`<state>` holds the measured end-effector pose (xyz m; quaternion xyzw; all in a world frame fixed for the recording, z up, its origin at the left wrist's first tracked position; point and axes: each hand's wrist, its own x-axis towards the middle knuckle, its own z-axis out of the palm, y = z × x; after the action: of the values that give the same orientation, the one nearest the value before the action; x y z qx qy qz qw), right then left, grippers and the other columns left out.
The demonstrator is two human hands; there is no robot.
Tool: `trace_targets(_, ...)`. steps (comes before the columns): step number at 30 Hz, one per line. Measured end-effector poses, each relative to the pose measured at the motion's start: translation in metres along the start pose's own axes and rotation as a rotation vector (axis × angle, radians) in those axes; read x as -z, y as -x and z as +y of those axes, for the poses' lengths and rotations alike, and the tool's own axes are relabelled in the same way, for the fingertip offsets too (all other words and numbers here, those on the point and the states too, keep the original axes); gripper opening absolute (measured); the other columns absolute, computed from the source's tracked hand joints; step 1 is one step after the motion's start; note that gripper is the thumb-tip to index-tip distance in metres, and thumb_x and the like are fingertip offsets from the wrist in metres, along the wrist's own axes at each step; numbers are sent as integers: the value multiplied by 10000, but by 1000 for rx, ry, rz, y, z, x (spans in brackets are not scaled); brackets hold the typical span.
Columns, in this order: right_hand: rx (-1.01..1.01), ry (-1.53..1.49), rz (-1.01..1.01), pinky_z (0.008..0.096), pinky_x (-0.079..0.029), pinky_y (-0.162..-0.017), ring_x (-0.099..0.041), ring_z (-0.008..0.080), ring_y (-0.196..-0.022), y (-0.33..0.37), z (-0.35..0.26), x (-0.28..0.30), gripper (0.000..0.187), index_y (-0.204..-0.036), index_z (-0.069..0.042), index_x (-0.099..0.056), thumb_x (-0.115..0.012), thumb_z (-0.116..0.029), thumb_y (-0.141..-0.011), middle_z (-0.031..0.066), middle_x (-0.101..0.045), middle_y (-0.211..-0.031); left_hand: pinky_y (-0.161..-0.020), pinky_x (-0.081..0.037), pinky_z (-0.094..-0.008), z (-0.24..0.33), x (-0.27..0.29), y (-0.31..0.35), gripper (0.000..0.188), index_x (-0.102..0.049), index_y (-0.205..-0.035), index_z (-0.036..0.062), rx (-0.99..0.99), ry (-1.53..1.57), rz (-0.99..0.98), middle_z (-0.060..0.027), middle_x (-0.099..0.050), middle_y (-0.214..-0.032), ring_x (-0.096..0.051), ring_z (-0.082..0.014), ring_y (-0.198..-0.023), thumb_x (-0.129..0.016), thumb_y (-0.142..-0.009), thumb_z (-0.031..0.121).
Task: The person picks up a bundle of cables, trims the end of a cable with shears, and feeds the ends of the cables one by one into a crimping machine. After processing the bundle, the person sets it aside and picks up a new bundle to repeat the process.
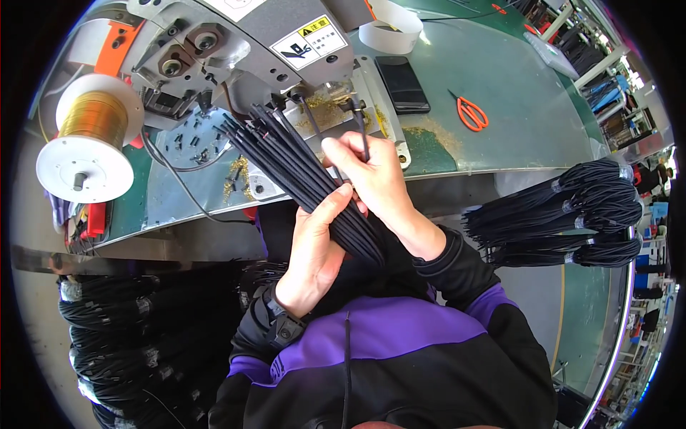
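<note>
My left hand is closed around a thick bundle of black cords, which slants from my lap up toward the machine at the far left. The cut ends fan out slightly at the top. My right hand is just right of the bundle, its fingers pinched on a single black cord that stands up toward the machine's base. Another cord rises between that hand and the bundle; whether both are one piece is hidden by my fingers.
A grey machine with a warning label stands over the green bench, gold-coloured scraps on its base. A spool of gold-coloured wire is at left. A black phone and orange-handled snips lie right. Cord bundles hang at right, others at lower left.
</note>
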<state>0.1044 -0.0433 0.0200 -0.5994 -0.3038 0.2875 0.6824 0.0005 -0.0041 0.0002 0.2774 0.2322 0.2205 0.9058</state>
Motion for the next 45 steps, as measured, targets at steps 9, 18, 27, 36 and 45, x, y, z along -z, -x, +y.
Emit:
trace_targets(9, -98, -255, 91, 159, -212, -414, -306, -8, -452, -13, -7, 6, 272, -667, -70, -557, -515, -261, -856, -85, -400, -518, -688, -468, -299, 14, -1, -1, 157, -523, -913, 22, -77, 120, 56, -66, -554, -768, -553, -175, -709, -570, -793, 111)
trace_targets(18, -84, -66, 37, 155, -200, -404, -271, -8, -427, -14, -1, 7, 266, -697, -63, -569, -512, -269, -855, -92, -371, -498, -690, -471, -290, 6, -6, -1, 149, -528, -915, 22, -10, 52, 40, -57, -549, -777, -553, -165, -710, -560, -797, 107)
trace_targets(27, 16, -94, 84, 162, -214, -410, -290, 8, -427, 3, 1, 12, 252, -711, -51, -568, -529, -266, -837, -88, -360, -499, -701, -475, -295, -2, -3, 2, 130, -529, -897, 17, 1, 51, 16, -55, -550, -778, -558, -166, -719, -550, -792, 91)
trace_targets(36, -196, -380, 1, 167, -236, -422, -306, 9, -443, -30, -3, 10, 258, -745, -49, -568, -524, -287, -835, -81, -381, -524, -701, -470, -312, 18, -6, 2, 134, -516, -892, 13, -74, 101, 63, -59, -548, -756, -545, -163, -692, -556, -783, 80)
trace_targets(45, -83, -187, 21, 167, -242, -421, -304, 4, -436, 1, 4, 24, 287, -724, -48, -570, -503, -297, -851, -80, -356, -495, -653, -461, -291, 1, 0, 2, 136, -524, -894, 17, -15, 18, 16, -56, -557, -762, -545, -155, -678, -569, -786, 85)
